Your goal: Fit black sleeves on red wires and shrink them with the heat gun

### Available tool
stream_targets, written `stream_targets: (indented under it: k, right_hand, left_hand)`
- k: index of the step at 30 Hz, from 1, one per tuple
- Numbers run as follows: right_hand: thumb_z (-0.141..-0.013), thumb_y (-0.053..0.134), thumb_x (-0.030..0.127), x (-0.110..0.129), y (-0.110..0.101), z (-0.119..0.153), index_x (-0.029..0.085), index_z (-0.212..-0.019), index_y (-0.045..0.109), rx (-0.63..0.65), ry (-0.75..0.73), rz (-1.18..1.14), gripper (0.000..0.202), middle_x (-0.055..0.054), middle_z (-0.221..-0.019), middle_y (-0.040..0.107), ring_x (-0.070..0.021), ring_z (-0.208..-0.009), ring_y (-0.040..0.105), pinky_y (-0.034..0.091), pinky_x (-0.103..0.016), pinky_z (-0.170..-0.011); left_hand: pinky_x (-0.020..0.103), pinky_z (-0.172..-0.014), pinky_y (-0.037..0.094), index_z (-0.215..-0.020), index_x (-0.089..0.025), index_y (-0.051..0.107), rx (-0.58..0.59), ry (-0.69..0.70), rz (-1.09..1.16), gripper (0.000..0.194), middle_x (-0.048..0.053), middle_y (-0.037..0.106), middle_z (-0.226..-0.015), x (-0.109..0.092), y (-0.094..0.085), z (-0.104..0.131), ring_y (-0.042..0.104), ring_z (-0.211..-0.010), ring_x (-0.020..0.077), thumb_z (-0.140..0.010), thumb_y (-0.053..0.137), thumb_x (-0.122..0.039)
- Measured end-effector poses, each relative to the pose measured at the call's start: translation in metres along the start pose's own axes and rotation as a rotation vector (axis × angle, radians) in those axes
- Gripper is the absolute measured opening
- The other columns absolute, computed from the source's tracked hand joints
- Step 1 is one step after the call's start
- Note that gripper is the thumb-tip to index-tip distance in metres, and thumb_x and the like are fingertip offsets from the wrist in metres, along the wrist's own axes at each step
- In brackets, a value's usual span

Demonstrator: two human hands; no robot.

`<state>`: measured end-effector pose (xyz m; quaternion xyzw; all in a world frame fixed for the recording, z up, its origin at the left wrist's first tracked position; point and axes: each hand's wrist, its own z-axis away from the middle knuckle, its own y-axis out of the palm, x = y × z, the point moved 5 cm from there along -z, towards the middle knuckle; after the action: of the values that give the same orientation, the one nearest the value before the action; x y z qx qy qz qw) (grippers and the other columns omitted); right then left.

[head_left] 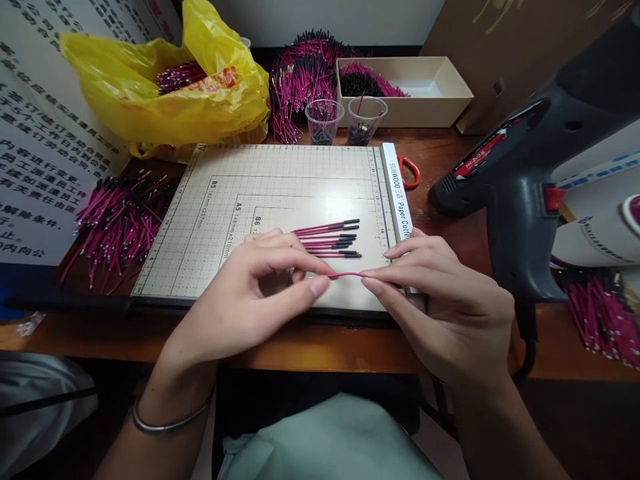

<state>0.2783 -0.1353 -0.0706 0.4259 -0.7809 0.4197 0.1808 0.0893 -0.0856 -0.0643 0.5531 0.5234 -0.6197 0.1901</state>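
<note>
A thin magenta wire is stretched between my two hands above the front part of the paper cutter board. My left hand pinches its left end between thumb and index finger. At the other end, my right hand pinches it the same way; that wire end is hidden by the fingers. Just behind the held wire, several magenta wires with black sleeved tips lie side by side on the board, tips to the right, their left parts hidden by my left hand.
A yellow bag, a wire heap, two plastic cups and a cardboard box stand behind the board. More wires lie left. Orange-handled scissors, a heat gun and another wire bundle are right.
</note>
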Motion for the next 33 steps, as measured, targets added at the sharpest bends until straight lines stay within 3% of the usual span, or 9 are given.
stream_targets:
  k: [3, 9, 13, 17, 25, 29, 33]
  right_hand:
    - [-0.088, 0.075, 0.013, 0.001, 0.001, -0.001, 0.026, -0.087, 0.075, 0.013, -0.019, 0.043, 0.013, 0.005, -0.073, 0.072, -0.0143, -0.083, 0.064, 0.049, -0.039, -0.098]
    - [-0.088, 0.075, 0.013, -0.002, 0.003, 0.002, 0.029, -0.088, 0.077, 0.033, -0.029, 0.046, 0.016, 0.004, -0.075, 0.072, -0.0188, -0.092, 0.067, 0.049, -0.047, -0.102]
    - [-0.088, 0.076, 0.019, -0.004, 0.005, 0.003, 0.032, -0.089, 0.079, 0.004, -0.045, 0.102, 0.014, 0.0, -0.098, 0.076, -0.0234, -0.108, 0.067, 0.053, -0.051, -0.103]
    - [-0.091, 0.073, 0.021, -0.004, 0.007, 0.005, 0.033, -0.088, 0.08, 0.027, -0.044, 0.139, 0.014, -0.002, -0.111, 0.075, -0.0265, -0.118, 0.066, 0.047, -0.06, -0.111]
    - [-0.091, 0.073, 0.022, -0.003, 0.006, 0.004, 0.034, -0.088, 0.079, 0.096, -0.042, 0.091, 0.014, -0.001, -0.114, 0.074, -0.0292, -0.12, 0.066, 0.041, -0.068, -0.112]
    - [-0.091, 0.074, 0.022, -0.002, 0.01, 0.005, 0.033, -0.09, 0.078, 0.09, -0.041, 0.176, 0.012, -0.002, -0.118, 0.073, -0.0313, -0.126, 0.063, 0.038, -0.07, -0.115]
    - [-0.089, 0.075, 0.024, 0.0, 0.013, 0.006, 0.027, -0.101, 0.076, 0.07, -0.037, 0.29, 0.013, -0.01, -0.124, 0.072, -0.036, -0.127, 0.061, 0.043, -0.07, -0.11]
  left_hand:
    - [0.027, -0.07, 0.044, -0.084, -0.022, 0.082, -0.036, 0.039, -0.064, 0.002, -0.004, 0.07, -0.073, 0.0, 0.004, 0.001, 0.061, -0.07, 0.011, -0.084, 0.083, -0.024]
    - [0.031, -0.073, 0.044, -0.081, -0.023, 0.08, -0.008, 0.152, -0.066, 0.015, -0.003, 0.073, -0.072, -0.003, 0.002, 0.004, 0.059, -0.07, 0.0132, -0.094, 0.072, -0.017]
    - [0.035, -0.075, 0.039, -0.089, -0.025, 0.081, -0.005, 0.15, -0.21, 0.015, -0.003, 0.072, -0.076, -0.006, -0.001, 0.009, 0.056, -0.073, 0.0148, -0.096, 0.068, -0.019]
    - [0.037, -0.078, 0.032, -0.096, -0.028, 0.081, -0.034, 0.159, -0.378, 0.007, -0.004, 0.076, -0.083, -0.008, 0.001, 0.012, 0.056, -0.078, 0.0163, -0.095, 0.075, -0.028]
    - [0.037, -0.077, 0.035, -0.087, -0.026, 0.081, 0.022, 0.146, -0.235, 0.014, -0.003, 0.078, -0.081, -0.002, 0.005, 0.012, 0.055, -0.076, 0.017, -0.097, 0.071, -0.021]
    - [0.039, -0.076, 0.031, -0.09, -0.028, 0.082, -0.059, 0.165, -0.384, 0.014, -0.002, 0.076, -0.08, -0.002, 0.003, 0.015, 0.054, -0.077, 0.0182, -0.096, 0.071, -0.023]
    - [0.041, -0.077, 0.027, -0.096, -0.029, 0.081, -0.115, 0.165, -0.546, 0.015, -0.001, 0.074, -0.083, -0.003, 0.003, 0.018, 0.054, -0.079, 0.0197, -0.097, 0.067, -0.024]
